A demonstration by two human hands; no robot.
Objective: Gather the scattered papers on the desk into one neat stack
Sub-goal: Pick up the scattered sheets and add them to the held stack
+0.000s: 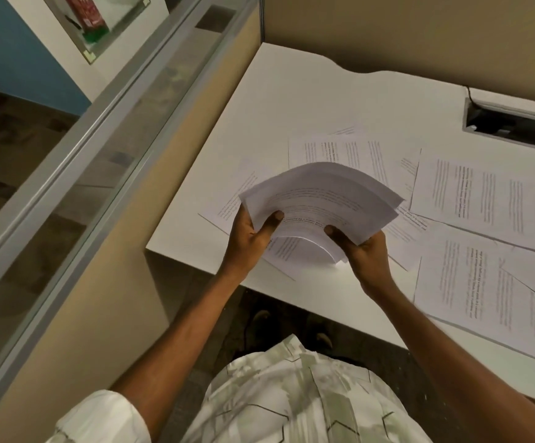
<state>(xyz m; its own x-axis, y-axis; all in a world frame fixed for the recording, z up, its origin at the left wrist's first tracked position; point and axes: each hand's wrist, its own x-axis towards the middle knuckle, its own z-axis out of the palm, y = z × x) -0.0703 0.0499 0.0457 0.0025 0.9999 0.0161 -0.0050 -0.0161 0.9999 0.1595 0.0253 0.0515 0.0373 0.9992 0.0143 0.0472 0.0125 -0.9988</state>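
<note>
A curved bundle of printed papers (320, 199) is held up above the white desk (291, 100). My left hand (250, 238) grips its near left corner, thumb on top. My right hand (362, 251) grips its near right edge, thumb on top too. Several loose printed sheets lie flat on the desk: one behind the bundle (349, 151), one at the right (480, 196), one near the front right edge (483, 282), and one under the bundle at the left (237, 199).
A tan partition wall (151, 238) with a glass top stands along the desk's left side. A cable slot (509, 126) is cut into the desk at the back right. The desk's front edge runs just below my hands.
</note>
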